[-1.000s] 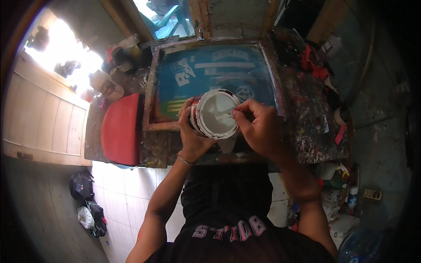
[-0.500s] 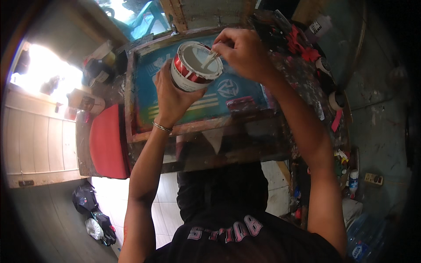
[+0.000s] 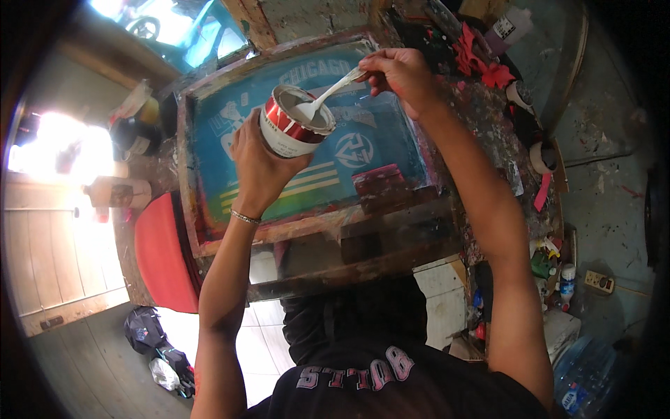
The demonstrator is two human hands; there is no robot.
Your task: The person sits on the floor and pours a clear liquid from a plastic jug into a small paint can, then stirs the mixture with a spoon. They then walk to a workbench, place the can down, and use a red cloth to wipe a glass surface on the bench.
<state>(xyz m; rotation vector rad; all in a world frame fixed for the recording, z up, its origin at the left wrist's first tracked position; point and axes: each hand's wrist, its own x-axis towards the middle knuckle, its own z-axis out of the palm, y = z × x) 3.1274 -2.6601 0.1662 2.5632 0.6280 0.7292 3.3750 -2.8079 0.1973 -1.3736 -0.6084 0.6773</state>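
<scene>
My left hand is wrapped round a red and white paint can, holding it tilted above a wood-framed printing screen. Pale, smeared paint coats the can's rim. In my right hand is the end of a white plastic spoon, pinched between thumb and fingers. The spoon's bowl end sits inside the can's mouth, against pale paint. Blue mesh with light printed shapes fills the screen's frame. A dark red squeegee-like block lies on the near right part of the screen.
The screen rests on a paint-stained table. A red padded panel is at its left edge. Bottles and jars stand at the far left. A red cloth, tape rolls and a purple bottle line the right side.
My right hand has drawn the spoon upward and right, so more of its handle shows above the can. The can has shifted slightly left and down in view.
</scene>
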